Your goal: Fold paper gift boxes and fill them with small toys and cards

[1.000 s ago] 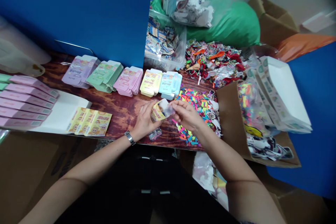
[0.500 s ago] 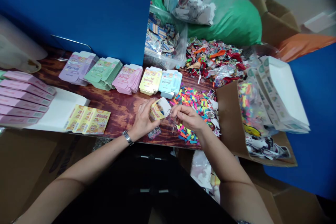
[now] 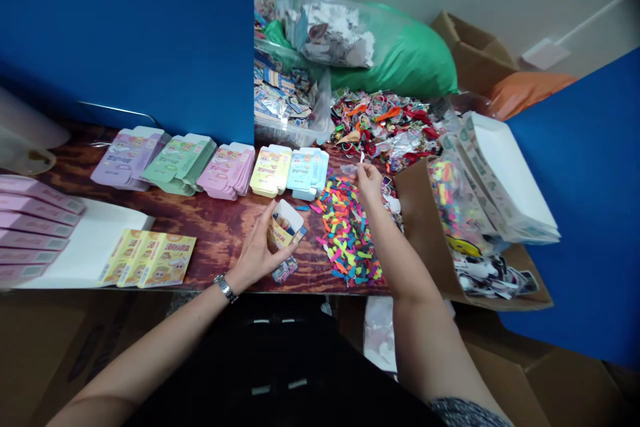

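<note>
My left hand (image 3: pixel 257 247) grips a small yellow carton (image 3: pixel 280 232) by its sides. The carton's white top flap stands up, and small printed pieces show in its mouth. On the table just below it lies a small printed packet (image 3: pixel 285 269). My right hand (image 3: pixel 369 181) is over the far edge of a heap of neon, balloon-like pieces (image 3: pixel 350 233), its fingers drawn together. Beside its fingertips is a bit of clear plastic (image 3: pixel 349 170); whether the fingers hold it is hard to see.
Flat carton stacks in purple (image 3: pixel 125 159), green (image 3: pixel 179 161), pink (image 3: pixel 227 170), yellow (image 3: pixel 271 170) and blue (image 3: pixel 306 172) line the back. Filled yellow boxes (image 3: pixel 167 260) stand left. A cardboard box (image 3: pixel 420 227) borders the right; mixed trinkets (image 3: pixel 390 123) lie behind.
My right hand has left the carton's mouth and moved away to the far side of the neon heap. My left hand still holds the carton, now with printed pieces showing at its opening. The view has shifted.
</note>
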{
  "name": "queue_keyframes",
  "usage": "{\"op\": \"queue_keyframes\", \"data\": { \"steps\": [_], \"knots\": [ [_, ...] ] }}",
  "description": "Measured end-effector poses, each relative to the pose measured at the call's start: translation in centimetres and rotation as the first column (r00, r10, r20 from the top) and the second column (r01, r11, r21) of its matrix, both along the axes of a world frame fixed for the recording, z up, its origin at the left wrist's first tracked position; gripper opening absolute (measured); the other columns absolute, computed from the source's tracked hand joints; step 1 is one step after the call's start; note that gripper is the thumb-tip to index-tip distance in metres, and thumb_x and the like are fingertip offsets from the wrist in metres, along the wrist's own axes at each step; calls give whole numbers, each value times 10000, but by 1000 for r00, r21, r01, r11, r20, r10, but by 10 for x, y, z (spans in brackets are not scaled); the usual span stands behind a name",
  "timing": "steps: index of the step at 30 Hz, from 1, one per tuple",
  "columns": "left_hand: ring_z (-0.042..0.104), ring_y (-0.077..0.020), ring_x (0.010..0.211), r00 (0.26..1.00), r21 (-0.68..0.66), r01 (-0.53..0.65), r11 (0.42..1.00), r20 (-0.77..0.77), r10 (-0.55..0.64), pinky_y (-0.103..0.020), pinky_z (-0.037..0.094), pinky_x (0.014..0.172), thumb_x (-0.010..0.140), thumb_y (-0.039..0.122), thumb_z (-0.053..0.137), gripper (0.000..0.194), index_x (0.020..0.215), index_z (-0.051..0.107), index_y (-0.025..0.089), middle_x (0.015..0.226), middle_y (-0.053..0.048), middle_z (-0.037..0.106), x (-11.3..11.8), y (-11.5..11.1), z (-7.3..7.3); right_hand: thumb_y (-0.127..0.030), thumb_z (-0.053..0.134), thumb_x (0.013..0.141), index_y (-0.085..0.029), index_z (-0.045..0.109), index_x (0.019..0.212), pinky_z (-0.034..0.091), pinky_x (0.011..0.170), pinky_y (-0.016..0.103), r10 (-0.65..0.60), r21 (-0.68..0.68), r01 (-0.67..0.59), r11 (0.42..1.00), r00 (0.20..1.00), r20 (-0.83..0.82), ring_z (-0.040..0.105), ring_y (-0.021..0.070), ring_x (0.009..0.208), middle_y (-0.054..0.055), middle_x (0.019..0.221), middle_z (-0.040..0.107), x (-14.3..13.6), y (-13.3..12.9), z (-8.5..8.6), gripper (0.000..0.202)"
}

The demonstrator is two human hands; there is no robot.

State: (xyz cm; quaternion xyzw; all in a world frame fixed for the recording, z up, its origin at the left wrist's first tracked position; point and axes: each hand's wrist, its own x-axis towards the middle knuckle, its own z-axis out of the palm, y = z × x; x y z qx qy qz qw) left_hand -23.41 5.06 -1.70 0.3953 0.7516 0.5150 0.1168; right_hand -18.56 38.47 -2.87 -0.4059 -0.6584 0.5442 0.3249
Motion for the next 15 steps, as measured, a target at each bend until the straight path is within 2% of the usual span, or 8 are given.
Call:
{"op": "queue_keyframes", "data": {
  "steps": [3,5,7,8,10,11,14,15],
  "knots": [
    [549,-252,1200,998,57,-12,998,-56,15,-395,468,1013,818,411,708,773,1443,308,192,1342,-147,508,0,1,0,-387,542,859,-132,526,1013,540,653,251,4,-48,-2,999,999,41,573,91,641,30,848,591,-24,16,-10,298],
    [568,-226,1142,993,98,-33,995,-107,44,-361,480,981,813,391,721,691,1374,371,191,1276,-126,531,-1,0,-2,-365,579,838,-137,531,1097,553,693,278,28,-41,-25,999,996,86,596,115,690,40,873,605,-31,15,-9,348],
    [583,-207,1090,988,122,-46,991,-141,64,-341,488,954,807,369,734,653,1335,390,197,1220,-105,543,-4,-2,-4,-364,619,827,-151,531,1186,558,773,295,80,89,-89,992,991,108,617,135,796,62,959,620,-25,0,0,428],
    [585,-204,1080,986,130,-51,990,-150,71,-339,490,947,804,359,739,651,1329,389,200,1207,-100,542,-6,-3,-4,-372,626,835,-160,535,1215,554,817,299,129,197,-149,969,985,111,619,142,860,74,1020,620,-18,-15,8,444],
    [590,-204,1063,983,132,-66,989,-159,87,-342,492,936,800,353,742,650,1323,387,204,1193,-96,538,-9,-4,-4,-390,551,915,-178,548,1232,544,859,314,275,377,-275,885,960,54,617,151,930,95,1117,606,2,-53,28,382],
    [594,-202,1045,982,127,-74,989,-164,95,-343,496,924,800,360,741,648,1320,388,204,1183,-94,538,-11,-4,-3,-372,530,941,-196,578,1202,543,862,313,376,446,-361,819,925,57,614,152,955,95,1155,597,13,-75,39,319],
    [601,-193,1002,974,123,-70,990,-205,95,-335,510,885,819,394,718,629,1318,383,206,1162,-91,545,-12,0,3,-284,599,916,-226,671,1090,518,954,327,588,660,-524,538,795,151,580,177,1108,88,1242,561,41,-134,63,197],
    [600,-193,1011,970,139,-56,989,-228,87,-332,513,885,831,395,706,620,1322,378,206,1166,-93,546,-12,2,4,-265,597,919,-227,682,1086,518,955,315,611,686,-545,482,771,183,581,170,1110,88,1257,555,47,-148,66,191]
  ]
}}
